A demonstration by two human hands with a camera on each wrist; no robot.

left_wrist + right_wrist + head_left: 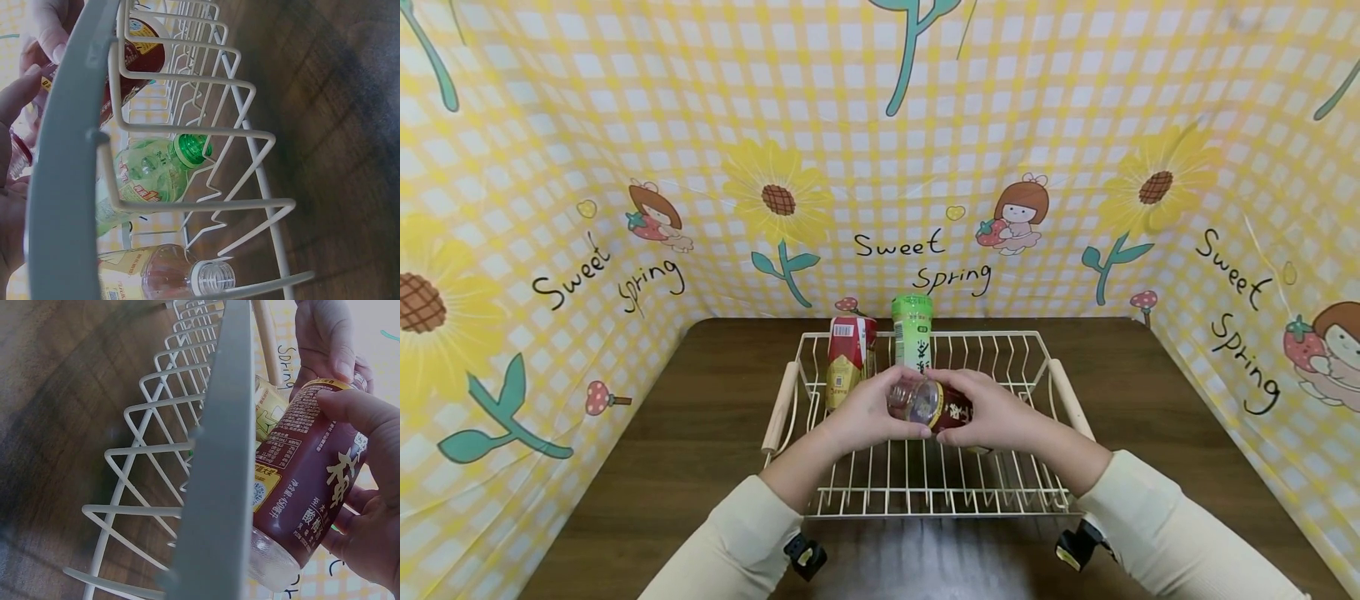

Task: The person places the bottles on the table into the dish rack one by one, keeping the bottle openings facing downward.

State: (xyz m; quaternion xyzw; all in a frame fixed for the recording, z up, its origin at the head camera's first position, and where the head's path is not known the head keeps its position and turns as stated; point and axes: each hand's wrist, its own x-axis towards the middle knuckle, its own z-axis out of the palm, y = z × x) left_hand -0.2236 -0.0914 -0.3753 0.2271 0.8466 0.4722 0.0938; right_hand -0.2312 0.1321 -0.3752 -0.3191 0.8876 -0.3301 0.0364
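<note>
Over the middle of the wire rack, both hands hold a drink bottle [312, 475] with a dark red label and a clear base. The bottle lies tilted, its clear neck toward the left. My left hand [868, 412] grips it around the neck end. My right hand [992, 410] grips the labelled body, thumb across the label in the right wrist view. Behind the hands, a green bottle [913, 337] and a red-and-yellow bottle [844, 354] stand upside down in the rack. Their necks, one green [192, 151] and one clear, point toward the table in the left wrist view.
The cream wire dish rack [925, 514] has wooden handles [781, 407] at both sides and rows of upright wire dividers. It stands on a dark wooden table [700, 467]. A yellow checked cloth [850, 108] hangs around the back and sides.
</note>
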